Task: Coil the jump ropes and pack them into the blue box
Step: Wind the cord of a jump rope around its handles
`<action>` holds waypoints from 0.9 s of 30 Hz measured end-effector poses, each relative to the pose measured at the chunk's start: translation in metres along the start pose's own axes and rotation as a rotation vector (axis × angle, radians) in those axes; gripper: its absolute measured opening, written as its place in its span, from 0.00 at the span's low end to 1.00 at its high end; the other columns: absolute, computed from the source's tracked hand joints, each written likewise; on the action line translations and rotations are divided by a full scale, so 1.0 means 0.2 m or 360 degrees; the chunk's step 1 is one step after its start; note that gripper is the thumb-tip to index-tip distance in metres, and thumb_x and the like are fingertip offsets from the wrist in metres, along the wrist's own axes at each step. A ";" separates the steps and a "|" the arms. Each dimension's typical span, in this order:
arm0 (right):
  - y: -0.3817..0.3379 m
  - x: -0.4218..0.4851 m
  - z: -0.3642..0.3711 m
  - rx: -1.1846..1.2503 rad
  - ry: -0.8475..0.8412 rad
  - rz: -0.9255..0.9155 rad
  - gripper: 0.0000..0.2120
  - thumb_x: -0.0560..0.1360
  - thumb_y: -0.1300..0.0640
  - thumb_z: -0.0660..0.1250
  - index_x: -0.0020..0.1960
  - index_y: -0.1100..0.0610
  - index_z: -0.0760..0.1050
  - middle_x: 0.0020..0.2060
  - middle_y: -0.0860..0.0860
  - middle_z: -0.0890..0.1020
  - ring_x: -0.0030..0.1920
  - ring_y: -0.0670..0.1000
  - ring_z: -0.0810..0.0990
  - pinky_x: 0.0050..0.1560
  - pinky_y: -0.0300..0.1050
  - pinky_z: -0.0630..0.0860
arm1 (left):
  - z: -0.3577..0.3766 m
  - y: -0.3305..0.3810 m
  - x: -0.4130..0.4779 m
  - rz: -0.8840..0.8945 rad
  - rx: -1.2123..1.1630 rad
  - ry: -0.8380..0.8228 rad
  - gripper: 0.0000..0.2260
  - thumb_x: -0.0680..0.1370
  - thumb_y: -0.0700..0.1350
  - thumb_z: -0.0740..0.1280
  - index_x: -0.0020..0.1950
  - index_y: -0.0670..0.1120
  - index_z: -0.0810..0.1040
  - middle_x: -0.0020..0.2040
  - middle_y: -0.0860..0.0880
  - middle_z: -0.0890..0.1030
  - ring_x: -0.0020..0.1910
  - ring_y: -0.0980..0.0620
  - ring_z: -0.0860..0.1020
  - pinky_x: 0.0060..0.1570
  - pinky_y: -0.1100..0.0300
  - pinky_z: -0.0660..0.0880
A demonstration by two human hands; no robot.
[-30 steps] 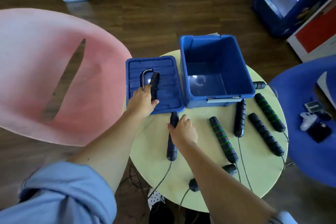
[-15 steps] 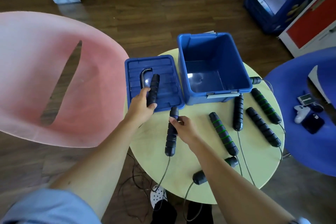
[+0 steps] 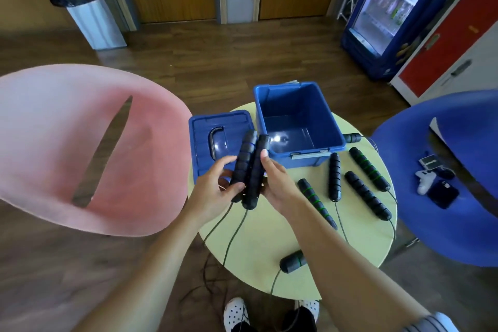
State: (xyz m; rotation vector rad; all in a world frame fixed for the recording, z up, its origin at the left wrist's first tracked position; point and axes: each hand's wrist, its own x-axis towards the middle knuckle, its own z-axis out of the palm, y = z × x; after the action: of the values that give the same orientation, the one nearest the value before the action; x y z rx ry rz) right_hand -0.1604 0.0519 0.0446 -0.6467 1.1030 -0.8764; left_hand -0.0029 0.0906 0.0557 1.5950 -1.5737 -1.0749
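My left hand (image 3: 215, 187) grips one black jump-rope handle (image 3: 244, 159) and my right hand (image 3: 277, 183) grips a second black handle (image 3: 257, 172). The two handles are held side by side above the table's left part, in front of the box lid. Their thin cords (image 3: 229, 234) hang down over the table edge toward the floor. The open blue box (image 3: 299, 121) stands empty at the back of the round table (image 3: 258, 256). Several more black handles lie on the table to the right, one with green rings (image 3: 316, 202).
The blue lid (image 3: 204, 143) with its handle lies left of the box. A pink chair (image 3: 67, 148) stands to the left, a blue chair (image 3: 458, 224) to the right with a phone and small items on it. A short handle (image 3: 292, 261) lies near the table's front edge.
Both hands lifted their handles, one off the lid and one off the table, and brought them together side by side. The camera view tilted up.
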 end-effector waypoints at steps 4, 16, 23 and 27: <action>-0.11 -0.05 0.04 0.0065 -0.0034 -0.0109 0.17 0.82 0.48 0.56 0.56 0.59 0.76 0.49 0.56 0.84 0.49 0.55 0.84 0.51 0.51 0.80 | -0.01 0.10 0.00 0.0077 -0.0023 0.0053 0.22 0.74 0.42 0.72 0.64 0.56 0.70 0.47 0.55 0.80 0.37 0.65 0.76 0.40 0.74 0.71; -0.41 -0.14 -0.04 -0.0323 -0.0282 -0.0363 0.09 0.79 0.56 0.64 0.55 0.60 0.76 0.46 0.52 0.83 0.47 0.50 0.82 0.49 0.44 0.79 | -0.06 0.45 0.11 0.0109 -0.0362 0.0151 0.15 0.69 0.55 0.71 0.54 0.60 0.75 0.47 0.48 0.79 0.44 0.52 0.79 0.40 0.56 0.80; -0.65 -0.26 -0.13 -0.0862 -0.0564 -0.0352 0.05 0.78 0.56 0.65 0.51 0.56 0.77 0.43 0.49 0.83 0.47 0.48 0.82 0.51 0.43 0.77 | -0.07 0.85 0.35 0.0222 -0.0001 -0.0073 0.06 0.75 0.55 0.69 0.48 0.56 0.81 0.48 0.50 0.83 0.45 0.54 0.78 0.46 0.58 0.74; -0.81 -0.28 -0.18 -0.0853 -0.0640 -0.0316 0.03 0.78 0.58 0.66 0.49 0.57 0.76 0.44 0.53 0.82 0.50 0.53 0.80 0.60 0.52 0.76 | 0.00 0.96 0.38 0.0313 0.0135 0.0005 0.08 0.73 0.54 0.72 0.42 0.51 0.83 0.41 0.54 0.81 0.41 0.59 0.76 0.45 0.64 0.69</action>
State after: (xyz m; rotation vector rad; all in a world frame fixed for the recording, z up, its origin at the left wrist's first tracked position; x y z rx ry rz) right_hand -0.2498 0.0157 0.1905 -1.3339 0.9132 -0.5738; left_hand -0.0954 0.0001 0.2169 1.4594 -1.7537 -0.9108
